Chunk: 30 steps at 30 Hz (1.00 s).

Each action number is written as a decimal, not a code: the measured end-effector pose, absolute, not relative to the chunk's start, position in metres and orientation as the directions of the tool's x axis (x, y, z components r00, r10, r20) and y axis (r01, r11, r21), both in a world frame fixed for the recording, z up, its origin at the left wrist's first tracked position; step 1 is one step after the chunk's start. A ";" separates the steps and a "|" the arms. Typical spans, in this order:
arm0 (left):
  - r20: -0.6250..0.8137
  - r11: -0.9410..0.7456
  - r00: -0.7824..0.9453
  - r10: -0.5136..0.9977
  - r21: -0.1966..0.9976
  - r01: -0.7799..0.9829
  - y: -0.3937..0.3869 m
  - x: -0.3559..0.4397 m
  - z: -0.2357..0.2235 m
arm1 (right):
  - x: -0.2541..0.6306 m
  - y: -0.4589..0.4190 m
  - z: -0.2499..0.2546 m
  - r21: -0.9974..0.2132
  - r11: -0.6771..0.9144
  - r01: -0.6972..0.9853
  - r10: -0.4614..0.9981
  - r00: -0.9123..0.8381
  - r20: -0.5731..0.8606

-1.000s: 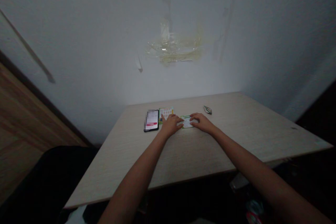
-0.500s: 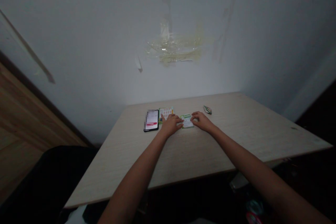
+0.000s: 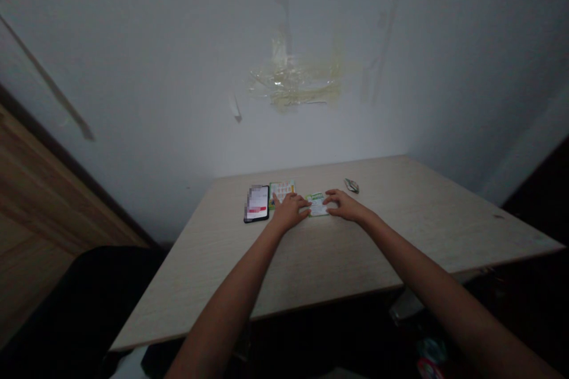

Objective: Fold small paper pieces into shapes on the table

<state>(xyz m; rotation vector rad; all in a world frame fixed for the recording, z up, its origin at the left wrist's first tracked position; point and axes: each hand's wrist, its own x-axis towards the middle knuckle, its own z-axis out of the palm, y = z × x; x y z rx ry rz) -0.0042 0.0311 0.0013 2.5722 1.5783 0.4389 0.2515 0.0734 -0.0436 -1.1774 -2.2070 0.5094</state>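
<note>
Head view | small green-and-white card (image 3: 317,205) flat between both hands' fingers | left hand (image 3: 290,211) and right hand (image 3: 344,206) loosely spread at its sides, grip unclear | looks light, thin, maybe bendy; pinch side edges

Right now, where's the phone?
Head view, left part of the table: the phone lies face up, just left of the printed sheet beyond the left hand.
</note>
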 end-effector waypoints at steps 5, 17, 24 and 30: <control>0.192 -0.461 0.423 0.885 0.239 0.855 0.030 -0.006 0.000 | 0.256 0.070 -0.043 -0.587 0.548 0.595 0.830 -0.475 0.293; 0.238 -0.450 0.397 0.887 0.248 0.858 0.028 0.000 -0.005 | 0.260 0.070 -0.044 -0.604 0.574 0.553 0.813 -0.478 0.334; 0.263 -0.434 0.380 0.887 0.194 0.880 0.026 0.004 -0.008 | 0.258 0.067 -0.041 -0.645 0.563 0.517 0.822 -0.430 0.373; 0.247 -0.424 0.375 0.893 0.185 0.887 0.027 0.004 -0.009 | 0.255 0.065 -0.037 -0.636 0.534 0.557 0.844 -0.389 0.368</control>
